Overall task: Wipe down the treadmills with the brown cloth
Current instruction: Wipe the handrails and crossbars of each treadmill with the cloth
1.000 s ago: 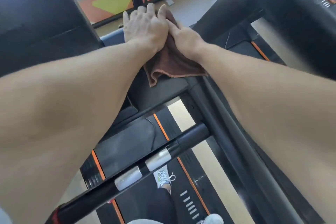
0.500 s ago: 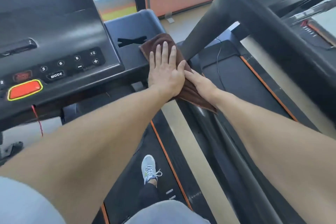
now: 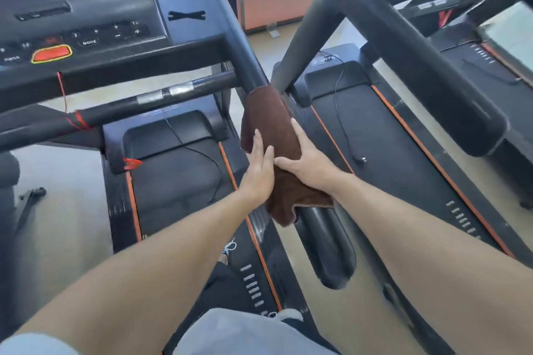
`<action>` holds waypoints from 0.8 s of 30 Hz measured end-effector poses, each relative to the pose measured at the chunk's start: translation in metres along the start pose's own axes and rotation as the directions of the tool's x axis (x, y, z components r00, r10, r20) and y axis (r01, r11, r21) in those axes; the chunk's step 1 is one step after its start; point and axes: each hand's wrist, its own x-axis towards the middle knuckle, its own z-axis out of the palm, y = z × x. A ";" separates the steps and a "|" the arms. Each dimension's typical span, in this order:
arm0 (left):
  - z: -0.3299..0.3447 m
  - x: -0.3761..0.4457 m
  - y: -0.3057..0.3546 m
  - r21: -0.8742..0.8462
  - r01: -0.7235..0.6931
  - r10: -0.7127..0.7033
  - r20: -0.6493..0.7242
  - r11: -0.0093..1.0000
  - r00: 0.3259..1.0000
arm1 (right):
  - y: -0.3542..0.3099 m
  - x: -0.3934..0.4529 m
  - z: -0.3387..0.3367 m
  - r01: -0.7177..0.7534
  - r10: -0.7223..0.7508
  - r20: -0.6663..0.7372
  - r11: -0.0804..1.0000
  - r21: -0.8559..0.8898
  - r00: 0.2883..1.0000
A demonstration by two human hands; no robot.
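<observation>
Fuzzy matt brown cloth (image 3: 269, 127), smooth semi-gloss black plastic handrail (image 3: 326, 236), silvery metal sensor plates (image 3: 164, 94) on crossbar (image 3: 121, 108)

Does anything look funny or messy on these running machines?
A little. A black cable trails loose over the right treadmill's belt, its plug unconnected. Another cable lies across the left treadmill's belt. Nothing looks spilled or broken.
</observation>
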 end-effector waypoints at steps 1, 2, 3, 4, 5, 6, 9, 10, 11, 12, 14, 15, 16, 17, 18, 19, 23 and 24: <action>0.012 -0.012 -0.001 -0.138 0.027 -0.029 -0.012 0.990 1.000 | 0.004 -0.014 0.000 0.014 -0.014 -0.003 1.000 -0.002 1.000; 0.023 -0.025 -0.001 -0.224 0.040 -0.045 -0.016 0.974 0.999 | 0.008 -0.028 0.001 0.018 -0.018 -0.005 1.000 -0.001 1.000; 0.034 -0.036 -0.005 -0.266 0.072 -0.078 -0.013 0.961 0.997 | 0.013 -0.044 0.001 0.026 -0.026 -0.011 1.000 -0.004 1.000; 0.045 -0.043 -0.015 -0.324 0.111 -0.117 0.000 0.940 0.993 | 0.018 -0.058 0.002 0.036 -0.036 -0.019 0.999 -0.015 0.999; 0.056 -0.051 -0.023 -0.369 0.131 -0.136 0.011 0.920 0.991 | 0.024 -0.072 0.003 0.042 -0.043 -0.025 0.998 -0.040 0.999; 0.065 -0.062 -0.026 -0.413 0.131 -0.138 0.013 0.901 0.990 | 0.030 -0.085 0.005 0.055 -0.057 -0.027 0.996 -0.067 0.998; 0.081 -0.097 -0.017 -0.480 0.124 -0.139 0.006 0.868 0.990 | 0.044 -0.115 0.009 0.063 -0.067 -0.031 0.991 -0.121 0.997; 0.087 -0.102 -0.018 -0.487 0.133 -0.146 0.011 0.863 0.989 | 0.047 -0.122 0.011 0.057 -0.062 -0.041 0.991 -0.122 0.997; 0.091 -0.105 -0.019 -0.493 0.142 -0.153 0.020 0.858 0.988 | 0.049 -0.127 0.012 0.052 -0.059 -0.057 0.991 -0.123 0.997; 0.094 -0.104 -0.021 -0.503 0.148 -0.160 0.020 0.852 0.987 | 0.049 -0.128 0.014 0.045 -0.055 -0.076 0.991 -0.124 0.996; 0.096 -0.094 -0.021 -0.544 0.155 -0.182 0.005 0.824 0.983 | 0.045 -0.124 0.014 0.017 -0.029 -0.100 0.993 -0.121 0.995; 0.094 -0.088 -0.019 -0.564 0.149 -0.189 -0.012 0.812 0.982 | 0.041 -0.118 0.014 -0.001 -0.011 -0.104 0.993 -0.115 0.994; 0.092 -0.081 -0.015 -0.576 0.135 -0.187 -0.031 0.806 0.982 | 0.036 -0.112 0.014 -0.014 0.002 -0.106 0.994 -0.109 0.994; 0.088 -0.071 -0.010 -0.583 0.119 -0.182 -0.050 0.803 0.982 | 0.030 -0.103 0.013 -0.022 0.011 -0.107 0.994 -0.105 0.994; 0.082 -0.058 -0.004 -0.593 0.108 -0.181 -0.064 0.798 0.981 | 0.024 -0.092 0.012 -0.028 0.016 -0.109 0.994 -0.104 0.994; 0.074 -0.043 0.001 -0.588 0.101 -0.184 -0.083 0.802 0.979 | 0.017 -0.079 0.012 -0.030 0.018 -0.116 0.994 -0.108 0.993; 0.039 0.024 0.012 -0.513 0.054 -0.161 -0.166 0.856 0.973 | -0.018 -0.017 0.013 -0.082 0.052 -0.182 0.983 -0.164 0.982; 0.030 0.038 0.014 -0.488 0.045 -0.149 -0.175 0.872 0.973 | -0.027 -0.002 0.014 -0.100 0.061 -0.200 0.976 -0.192 0.978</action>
